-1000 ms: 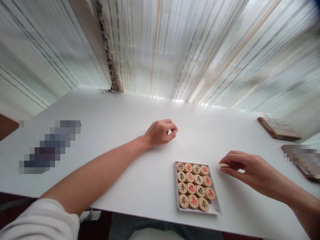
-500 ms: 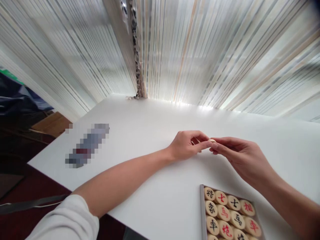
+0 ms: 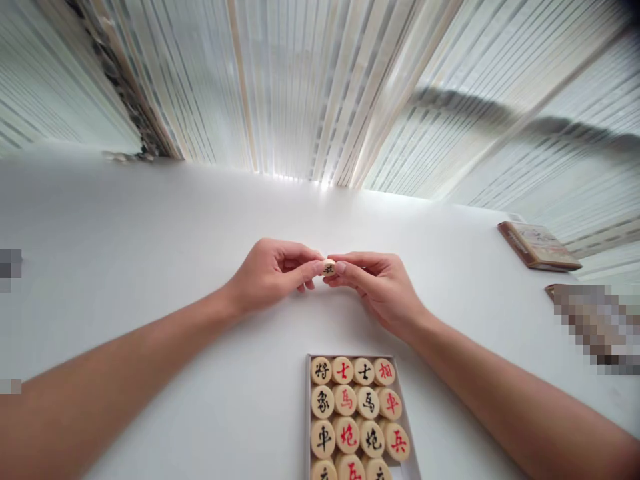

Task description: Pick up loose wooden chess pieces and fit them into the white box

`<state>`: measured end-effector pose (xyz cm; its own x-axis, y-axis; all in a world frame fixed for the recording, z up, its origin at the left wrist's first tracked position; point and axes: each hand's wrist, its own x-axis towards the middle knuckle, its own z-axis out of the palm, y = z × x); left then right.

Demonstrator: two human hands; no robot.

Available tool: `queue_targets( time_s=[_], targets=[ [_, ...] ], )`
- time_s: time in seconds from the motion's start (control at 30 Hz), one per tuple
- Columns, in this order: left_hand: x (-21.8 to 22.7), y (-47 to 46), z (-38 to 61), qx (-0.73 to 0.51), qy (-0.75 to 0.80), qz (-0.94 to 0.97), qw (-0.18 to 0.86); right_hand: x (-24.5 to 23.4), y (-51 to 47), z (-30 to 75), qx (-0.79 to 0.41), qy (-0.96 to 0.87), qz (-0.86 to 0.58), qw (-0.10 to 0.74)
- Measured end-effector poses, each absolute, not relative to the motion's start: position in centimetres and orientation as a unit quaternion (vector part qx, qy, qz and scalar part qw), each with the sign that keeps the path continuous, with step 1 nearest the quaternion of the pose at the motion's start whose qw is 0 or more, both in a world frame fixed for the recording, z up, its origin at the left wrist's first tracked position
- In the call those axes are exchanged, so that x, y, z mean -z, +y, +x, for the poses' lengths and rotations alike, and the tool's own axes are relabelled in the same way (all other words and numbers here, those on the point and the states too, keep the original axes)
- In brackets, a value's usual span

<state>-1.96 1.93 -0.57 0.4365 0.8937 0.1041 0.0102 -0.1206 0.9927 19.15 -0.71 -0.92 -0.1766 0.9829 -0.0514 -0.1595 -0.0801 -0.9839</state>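
Between my two hands, above the white table, is a small round Chinese chess piece [image 3: 329,268] with a black character facing me. My left hand [image 3: 280,273] pinches its left side with thumb and fingers. On the other side, my right hand [image 3: 373,280] grips it the same way. Nearer to me lies an open box [image 3: 309,407] holding rows of cream chess pieces [image 3: 347,400], marked in red and black. At its lower right a gap shows the box floor; the frame cuts off the near end.
The white table [image 3: 210,387] reaches back to a striped string curtain [image 3: 280,87]. A flat brown box [image 3: 540,247] lies at the far right, beside a blurred-out item [image 3: 600,327]. A beaded tie [image 3: 145,147] hangs at the back left.
My view has swung to the right, bringing the brown box into sight. The held piece now shows its black character toward me; both hands still grip it.
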Motion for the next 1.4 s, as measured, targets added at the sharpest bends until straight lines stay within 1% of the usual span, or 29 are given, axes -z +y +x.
queue_targets(
  time_s=[0.13, 0.3, 0.47, 0.67, 0.9, 1.07, 1.4],
  targets=[
    [0.6, 1.8, -1.9, -0.4, 0.354, 0.648, 0.544, 0.9, -0.8, 19.1, -0.585, -0.492, -0.429, 0.482],
    [1.1, 1.8, -2.1, -0.394, 0.349, 0.653, 0.545, 0.6, -0.9, 19.0, -0.543, -0.538, -0.422, 0.487],
    [1.0, 1.6, -2.0, -0.399, 0.348, 0.653, 0.541, 0.5, -0.9, 19.0, -0.528, -0.555, -0.426, 0.482],
    [0.1, 1.5, -1.8, -0.402, 0.348, 0.645, 0.549, 0.7, -0.7, 18.9, -0.568, -0.516, -0.421, 0.483],
    [0.4, 1.8, -1.9, -0.405, 0.362, 0.596, 0.591, 0.9, -0.6, 18.9, -0.622, -0.467, -0.408, 0.478],
    [0.4, 1.8, -1.9, -0.407, 0.368, 0.574, 0.608, 1.1, -0.5, 19.0, -0.621, -0.466, -0.405, 0.482],
    [0.0, 1.8, -1.9, -0.373, 0.341, 0.577, 0.642, 0.9, -0.6, 18.8, -0.601, -0.48, -0.405, 0.495]
  ],
)
